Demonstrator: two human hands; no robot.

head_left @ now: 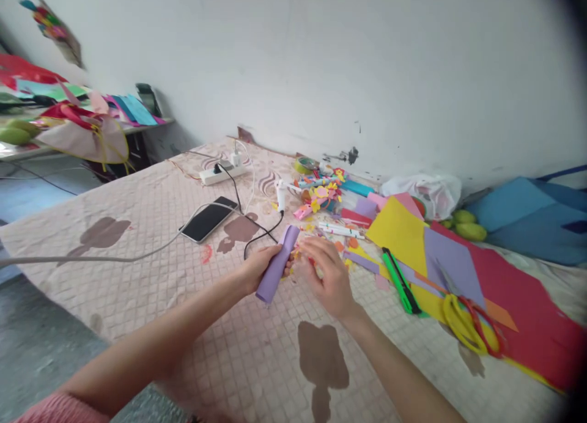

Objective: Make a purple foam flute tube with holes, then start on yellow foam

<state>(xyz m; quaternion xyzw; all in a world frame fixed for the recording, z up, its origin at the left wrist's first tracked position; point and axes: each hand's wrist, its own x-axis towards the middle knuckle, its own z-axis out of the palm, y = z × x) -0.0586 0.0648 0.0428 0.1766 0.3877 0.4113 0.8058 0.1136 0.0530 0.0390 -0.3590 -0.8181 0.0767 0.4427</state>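
A smooth, light-purple sheet rolled into a slim tube [278,265] is held slantwise above the counter [151,197], which is covered by a pale pink, grid-quilted cloth. The left hand [260,268] grips it round the middle, fingers wrapped behind and pressed against it. The right hand [331,279] is just beside the tube's upper part, its fingers loosely bent and parted from the thumb; whether they touch the tube, I cannot tell. Beyond the tube stands a white glue gun with a black cord [281,197]; to its left lies a black-screened flat phone [210,219]. Right of the hands lie a green-and-black utility knife [400,282], a yellow angular sheet [398,230], and scissors with yellow and red handles [468,328], resting over coloured sheets.
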